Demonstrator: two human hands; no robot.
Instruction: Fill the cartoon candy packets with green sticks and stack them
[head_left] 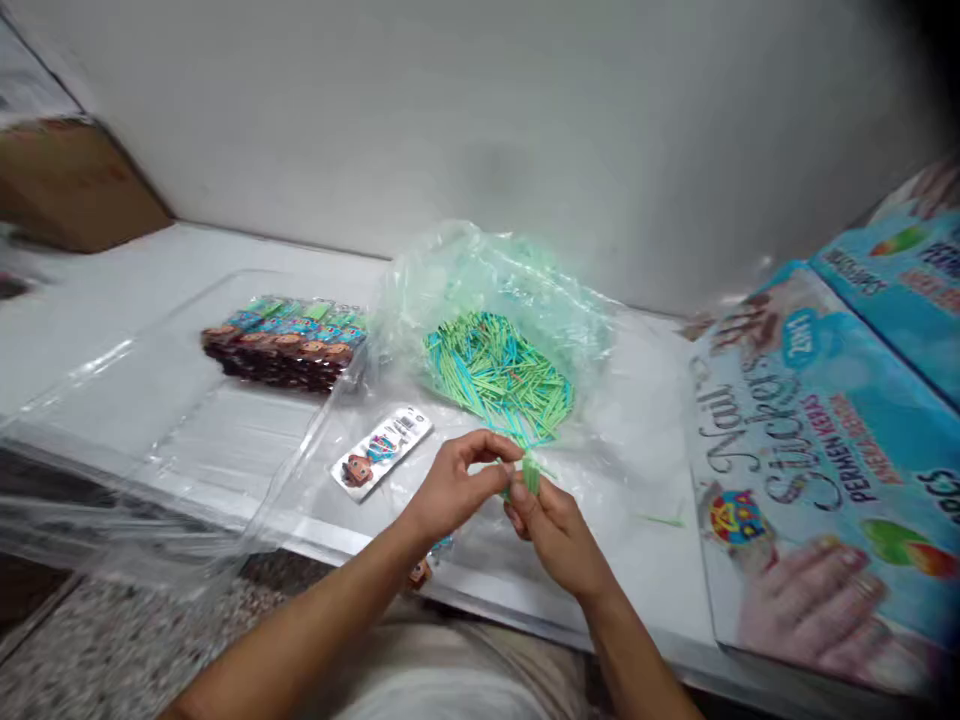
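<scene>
Both hands meet low over the white bench [112, 300]: the left hand [450, 485] pinches and the right hand [551, 525] closes round a small green bundle of sticks [529, 473]. At twelve o'clock from them an open clear bag [480, 270] holds a heap of green and blue sticks [499, 375]. A sticker card [382, 452] lies at ten o'clock, a card stack [285, 342] beyond it, and a box [817, 470] at three o'clock.

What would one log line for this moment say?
left hand: pinching green sticks | right hand: holding same sticks | behind: open bag of sticks | left: sticker card
</scene>
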